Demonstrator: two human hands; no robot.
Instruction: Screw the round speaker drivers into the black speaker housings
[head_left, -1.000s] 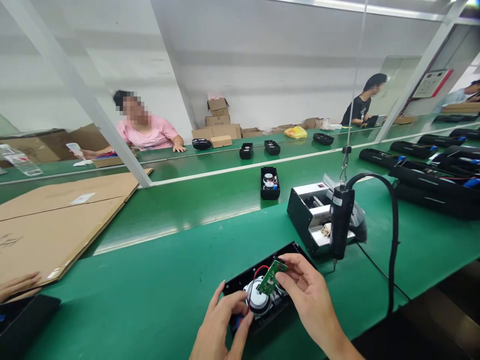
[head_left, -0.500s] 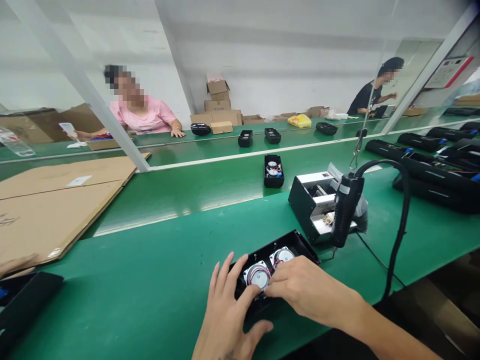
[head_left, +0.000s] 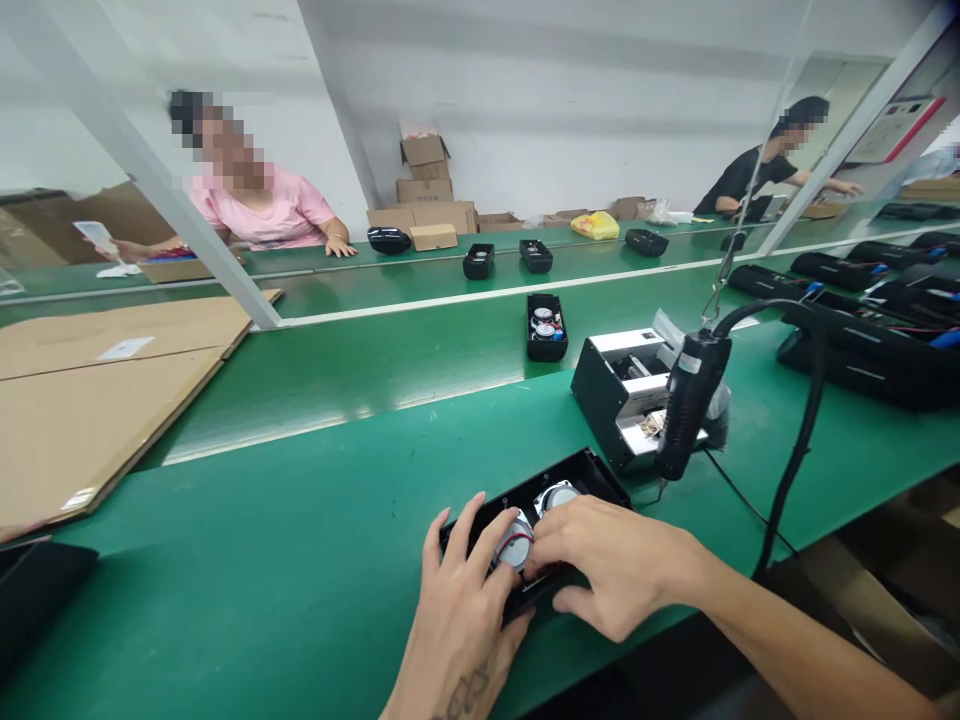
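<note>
A black speaker housing point(head_left: 598, 482) lies slantwise on the green bench in front of me. Inside it sit two round silver speaker drivers, the nearer one point(head_left: 516, 548) with a red wire across it and the farther one point(head_left: 556, 494) partly covered. My left hand point(head_left: 466, 590) grips the housing's left end, its fingers reaching over and into it, thumb at the near side. My right hand point(head_left: 611, 560) has its fingers curled down inside, close to the nearer driver, and its thumb apart at the near wall. The right fingertips are hidden.
An electric screwdriver point(head_left: 694, 405) hangs on the right beside a screw feeder point(head_left: 611, 405). Another open housing point(head_left: 547, 330) sits beyond. Flat cardboard point(head_left: 112, 410) covers the left; several black housings point(head_left: 870, 350) crowd the right. Two co-workers sit across the line.
My right thumb has come away from the fingers, which now reach deeper beside the nearer driver. My left thumb has moved in against the housing. The view has shifted slightly.
</note>
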